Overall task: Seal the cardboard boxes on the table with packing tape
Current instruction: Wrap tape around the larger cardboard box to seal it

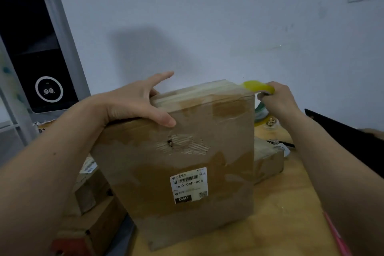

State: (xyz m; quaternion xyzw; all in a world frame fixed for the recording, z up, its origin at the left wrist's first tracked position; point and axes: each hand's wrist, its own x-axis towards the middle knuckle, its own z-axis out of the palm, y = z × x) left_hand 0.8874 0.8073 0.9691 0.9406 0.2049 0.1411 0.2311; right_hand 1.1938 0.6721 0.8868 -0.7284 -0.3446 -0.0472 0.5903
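A worn brown cardboard box (182, 164) stands on end on the wooden table (286, 210), with a white barcode label on its near face and torn patches. My left hand (135, 102) rests on the box's top left corner, thumb on the near face and fingers over the top. My right hand (279, 100) grips a yellow tape dispenser (257, 86) at the box's top right corner. A roll of tape (260, 112) shows just below that hand, partly hidden by the box.
Other cardboard boxes lie to the left (89, 189) and behind at the right (268, 162). A dark flat panel (342, 137) leans at the right. A pink strip (336, 235) lies by the table's right edge. A dark window with a grey frame (62, 33) stands at the left.
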